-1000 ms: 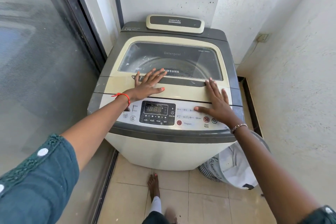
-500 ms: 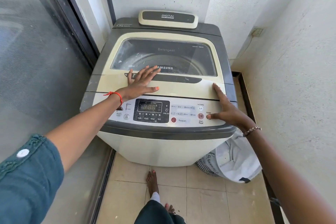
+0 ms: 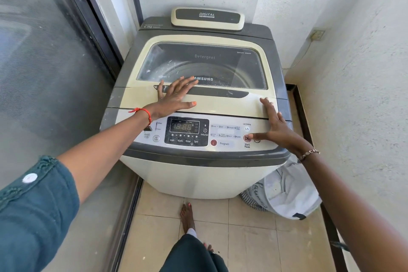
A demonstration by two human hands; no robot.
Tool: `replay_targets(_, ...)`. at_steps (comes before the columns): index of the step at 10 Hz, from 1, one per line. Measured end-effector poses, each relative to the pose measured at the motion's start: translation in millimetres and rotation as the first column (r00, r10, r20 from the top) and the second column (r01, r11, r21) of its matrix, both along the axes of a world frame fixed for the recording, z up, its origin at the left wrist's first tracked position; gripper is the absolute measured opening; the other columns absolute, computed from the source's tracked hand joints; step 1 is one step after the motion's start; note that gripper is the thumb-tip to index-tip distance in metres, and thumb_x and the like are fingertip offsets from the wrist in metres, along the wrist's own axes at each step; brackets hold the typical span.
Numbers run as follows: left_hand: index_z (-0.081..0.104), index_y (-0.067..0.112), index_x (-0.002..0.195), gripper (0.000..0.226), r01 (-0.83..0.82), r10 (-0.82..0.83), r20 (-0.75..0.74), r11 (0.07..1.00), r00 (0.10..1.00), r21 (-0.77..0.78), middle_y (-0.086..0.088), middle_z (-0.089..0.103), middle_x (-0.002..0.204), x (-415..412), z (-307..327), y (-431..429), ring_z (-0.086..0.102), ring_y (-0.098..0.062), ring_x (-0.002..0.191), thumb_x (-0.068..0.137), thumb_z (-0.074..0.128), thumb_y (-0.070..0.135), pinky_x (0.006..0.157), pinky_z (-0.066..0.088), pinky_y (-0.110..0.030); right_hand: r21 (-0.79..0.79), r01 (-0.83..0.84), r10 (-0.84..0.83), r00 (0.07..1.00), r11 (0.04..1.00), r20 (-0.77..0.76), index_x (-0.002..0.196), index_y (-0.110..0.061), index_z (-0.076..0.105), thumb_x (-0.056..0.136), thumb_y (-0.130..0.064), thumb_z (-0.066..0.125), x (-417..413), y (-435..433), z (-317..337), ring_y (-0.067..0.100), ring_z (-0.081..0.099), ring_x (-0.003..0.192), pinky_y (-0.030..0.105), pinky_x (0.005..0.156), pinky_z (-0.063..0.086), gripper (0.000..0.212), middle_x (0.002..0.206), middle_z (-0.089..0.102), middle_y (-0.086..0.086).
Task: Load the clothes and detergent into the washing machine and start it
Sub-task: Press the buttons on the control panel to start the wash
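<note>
Here the washing machine stands in a narrow corner: a glass door close along its left side, walls behind and to the right, tiled floor open in front. A laundry bag lies on the floor at its front right corner. The lid is closed. The left hand rests flat on the lid's front edge, fingers spread, gripping nothing. The right hand lies open on the control panel, thumb tip just beside the start button.
</note>
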State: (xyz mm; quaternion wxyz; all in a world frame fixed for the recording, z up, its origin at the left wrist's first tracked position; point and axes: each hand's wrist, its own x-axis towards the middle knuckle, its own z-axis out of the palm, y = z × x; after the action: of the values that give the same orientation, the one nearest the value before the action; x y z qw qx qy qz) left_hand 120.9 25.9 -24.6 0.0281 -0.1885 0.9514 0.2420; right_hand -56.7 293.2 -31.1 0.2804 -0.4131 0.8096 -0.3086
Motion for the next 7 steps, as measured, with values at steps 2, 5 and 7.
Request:
replay_targets(2,0.008,0.040,0.147,0.068,0.004,-0.004,-0.010,0.999,1.000,0.037,0.020,-0.001,0.156,-0.5,2.5,0.2,-0.011,0.007,0.134,0.084,0.031,0.056,0.107,-0.025,-0.041,-0.009,0.042,-0.043,0.995,0.999,-0.094,0.148,-0.027,0.003,0.064,-0.033,0.082,3.6,-3.7,-11.5,0.008,-0.010,0.144,0.032,0.114,-0.011,0.116,0.158,-0.006,-0.007)
replay_targets(5,0.011,0.037,0.148,0.068,-0.006,0.007,-0.017,0.999,1.000,0.050,0.018,0.003,0.156,0.9,6.2,3.7,-0.008,-0.003,0.143,0.083,0.027,0.053,0.108,-0.023,-0.041,-0.010,0.107,-0.107,0.992,0.994,-0.068,0.147,-0.027,0.008,0.063,-0.024,0.084,5.2,-8.7,-12.9,0.007,-0.007,0.144,0.033,0.115,-0.012,0.113,0.158,-0.002,-0.009)
replay_targets(7,0.012,0.036,0.148,0.068,-0.016,0.017,-0.017,0.998,1.000,0.060,0.017,0.004,0.157,1.1,7.7,4.4,-0.007,-0.005,0.143,0.083,0.026,0.052,0.108,-0.023,-0.041,-0.015,0.123,-0.123,0.990,0.992,-0.064,0.146,-0.028,0.011,0.062,-0.022,0.084,4.5,-9.7,-13.6,0.007,-0.006,0.144,0.033,0.115,-0.011,0.112,0.158,0.001,-0.009)
